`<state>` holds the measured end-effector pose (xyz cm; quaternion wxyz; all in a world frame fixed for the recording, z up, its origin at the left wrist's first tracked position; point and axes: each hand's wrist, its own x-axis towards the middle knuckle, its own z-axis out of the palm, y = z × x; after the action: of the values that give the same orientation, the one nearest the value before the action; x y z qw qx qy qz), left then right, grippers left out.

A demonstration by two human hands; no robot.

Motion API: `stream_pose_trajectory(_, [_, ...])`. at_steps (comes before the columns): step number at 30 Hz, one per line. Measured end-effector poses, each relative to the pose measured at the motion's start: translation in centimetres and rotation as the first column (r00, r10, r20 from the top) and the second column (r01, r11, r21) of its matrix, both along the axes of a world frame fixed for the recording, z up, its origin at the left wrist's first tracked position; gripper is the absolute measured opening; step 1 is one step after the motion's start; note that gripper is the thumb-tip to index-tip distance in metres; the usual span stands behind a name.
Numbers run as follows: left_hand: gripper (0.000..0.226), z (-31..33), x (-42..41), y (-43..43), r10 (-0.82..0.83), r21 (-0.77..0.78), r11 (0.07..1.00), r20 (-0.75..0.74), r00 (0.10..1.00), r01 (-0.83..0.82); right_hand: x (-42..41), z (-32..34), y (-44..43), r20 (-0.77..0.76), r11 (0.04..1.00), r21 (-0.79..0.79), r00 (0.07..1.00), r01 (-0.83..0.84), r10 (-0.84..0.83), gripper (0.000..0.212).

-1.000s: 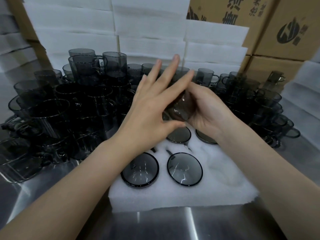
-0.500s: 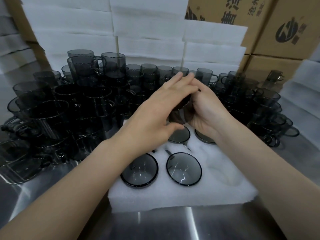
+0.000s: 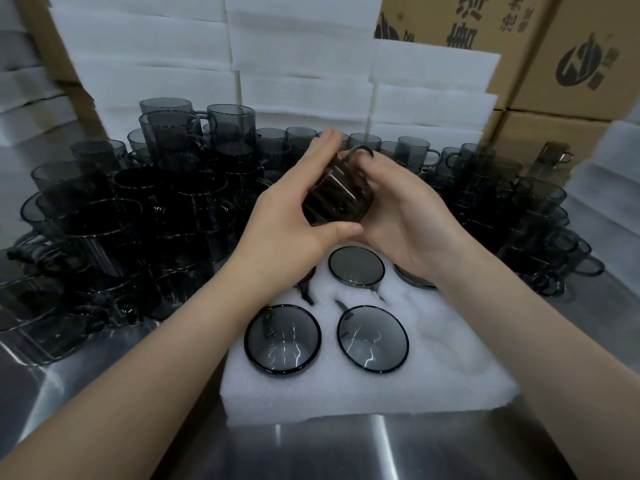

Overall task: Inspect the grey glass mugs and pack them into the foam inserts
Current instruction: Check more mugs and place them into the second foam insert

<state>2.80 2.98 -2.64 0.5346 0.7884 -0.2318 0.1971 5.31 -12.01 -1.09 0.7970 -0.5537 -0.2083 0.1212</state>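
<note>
Two hands and two arms of a person show. The left hand (image 3: 294, 216) and the right hand (image 3: 405, 220) are bare. The left arm (image 3: 156, 375) and the right arm (image 3: 536, 341) are bare too, from the wrist all the way to the edge of the view. The arms are slim and smooth. The fingers are long and thin. The nail (image 3: 351, 232) on the left thumb is short and plain. Soft knuckle bumps show on the back of the left hand. The part under the right thumb is round and smooth.
</note>
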Motion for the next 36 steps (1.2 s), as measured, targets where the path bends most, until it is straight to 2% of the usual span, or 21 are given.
stream_pose_trajectory(3, [0.093,-0.1,0.0,0.2,0.025,0.141,0.989,0.112,0.993,-0.040,0.4,-0.2,-0.2,0.159,0.954,-0.143,0.957,0.265,-0.242,0.020])
stream_pose_trajectory(5, [0.092,-0.2,0.0,0.2,0.012,0.195,0.980,0.148,0.989,-0.041,0.6,-0.1,-0.6,0.270,0.904,-0.229,0.916,0.361,-0.297,0.020])
stream_pose_trajectory(9, [0.089,-0.2,-0.1,0.2,-0.004,0.278,0.959,0.179,0.984,-0.046,1.0,0.1,-1.2,0.297,0.850,-0.389,0.922,0.356,-0.250,0.024])
stream_pose_trajectory(12, [0.088,-0.1,0.0,0.2,-0.024,0.295,0.955,0.138,0.990,-0.017,1.0,-0.1,-1.3,0.254,0.875,-0.376,0.942,0.304,-0.218,0.031])
stream_pose_trajectory(15, [0.067,0.1,0.0,0.3,-0.071,0.171,0.984,0.105,0.992,0.052,0.9,-0.3,-1.0,0.190,0.911,-0.330,0.963,0.245,-0.190,0.032])
stream_pose_trajectory(20, [0.042,0.2,0.0,0.5,-0.039,-0.020,0.999,0.156,0.987,0.043,0.7,-0.3,-1.3,0.105,0.986,-0.166,0.994,0.020,-0.003,0.031])
stream_pose_trajectory(26, [0.025,0.2,-0.2,0.8,-0.194,-0.363,0.916,-0.018,0.981,0.174,0.6,-0.1,-1.9,0.131,0.969,-0.096,0.962,-0.226,0.238,0.019])
stream_pose_trajectory(29, [0.025,0.3,-0.2,0.8,-0.252,-0.478,0.857,-0.062,0.966,0.193,0.6,-0.1,-1.6,0.172,0.977,-0.113,0.965,-0.182,0.200,0.020])
stream_pose_trajectory(32, [0.027,0.3,-0.1,0.7,-0.295,-0.502,0.838,-0.085,0.952,0.215,0.6,0.0,-1.2,0.162,0.988,-0.136,0.982,-0.074,0.095,0.023])
stream_pose_trajectory(36, [0.037,0.3,-0.3,0.5,-0.208,-0.330,0.927,-0.062,0.976,0.177,0.9,0.1,-1.1,0.115,0.988,-0.150,0.993,0.031,-0.014,0.040])
